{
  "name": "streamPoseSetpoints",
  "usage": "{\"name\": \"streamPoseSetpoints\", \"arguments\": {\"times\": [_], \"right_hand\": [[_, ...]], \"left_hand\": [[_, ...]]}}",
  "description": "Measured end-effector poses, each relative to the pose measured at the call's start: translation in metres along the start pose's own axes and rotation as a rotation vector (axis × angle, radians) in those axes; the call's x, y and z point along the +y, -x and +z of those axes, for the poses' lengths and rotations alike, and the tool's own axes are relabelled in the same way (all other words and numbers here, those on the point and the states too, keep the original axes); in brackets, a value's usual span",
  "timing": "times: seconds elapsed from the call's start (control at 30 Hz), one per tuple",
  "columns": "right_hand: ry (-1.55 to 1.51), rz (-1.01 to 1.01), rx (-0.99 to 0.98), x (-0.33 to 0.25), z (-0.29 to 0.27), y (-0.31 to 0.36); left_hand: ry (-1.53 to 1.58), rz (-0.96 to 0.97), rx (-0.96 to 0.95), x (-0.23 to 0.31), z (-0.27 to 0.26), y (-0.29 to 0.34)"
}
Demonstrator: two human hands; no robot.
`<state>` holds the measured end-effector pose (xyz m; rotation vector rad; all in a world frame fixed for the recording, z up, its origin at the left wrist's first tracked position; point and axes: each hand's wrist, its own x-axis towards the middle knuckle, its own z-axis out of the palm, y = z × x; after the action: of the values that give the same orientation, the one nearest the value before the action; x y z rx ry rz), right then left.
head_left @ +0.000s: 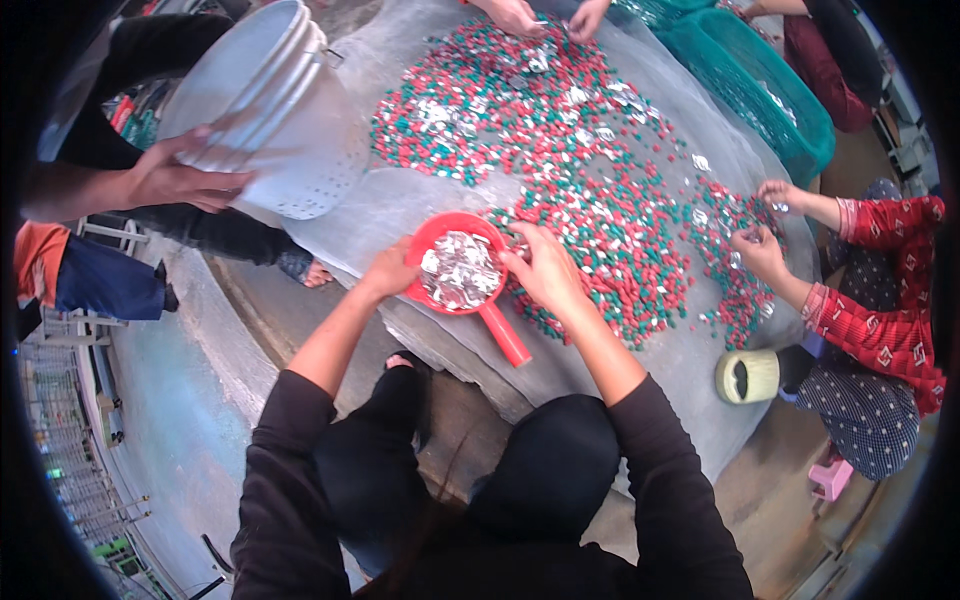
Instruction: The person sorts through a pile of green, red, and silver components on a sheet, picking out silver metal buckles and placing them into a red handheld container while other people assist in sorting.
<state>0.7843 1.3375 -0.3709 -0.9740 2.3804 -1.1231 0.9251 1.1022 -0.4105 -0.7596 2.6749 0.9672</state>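
A round red dipper [515, 340] with a straight handle sits between my hands, over the near edge of a pale sheet. Shiny silver foil pieces [460, 270] fill its bowl. My left hand [388, 270] grips the bowl's left rim. On the opposite side, my right hand [548, 268] holds the right rim near the handle, its thumb against the edge. Beyond it spreads a wide layer of small red and green pieces [610, 250], with silver bits scattered among them.
At the left, another person's hand [185, 175] is on a large whitish perforated bucket [300, 160]. Other people's hands [765, 255] work at the right and far edges. A green mesh basket [745, 85] stands far right, a pale yellow container [748, 378] nearer.
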Motion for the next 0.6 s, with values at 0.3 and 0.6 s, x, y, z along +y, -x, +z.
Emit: {"name": "streamPoseSetpoints", "arguments": {"times": [0.3,0.6], "right_hand": [[0.037,0.216,-0.277,0.006,0.035,0.016],[-0.050,0.339,-0.322,-0.014,-0.033,0.036]], "left_hand": [[0.058,0.015,0.041,0.006,-0.010,0.009],[0.632,-0.161,-0.242,0.030,-0.016,0.013]]}}
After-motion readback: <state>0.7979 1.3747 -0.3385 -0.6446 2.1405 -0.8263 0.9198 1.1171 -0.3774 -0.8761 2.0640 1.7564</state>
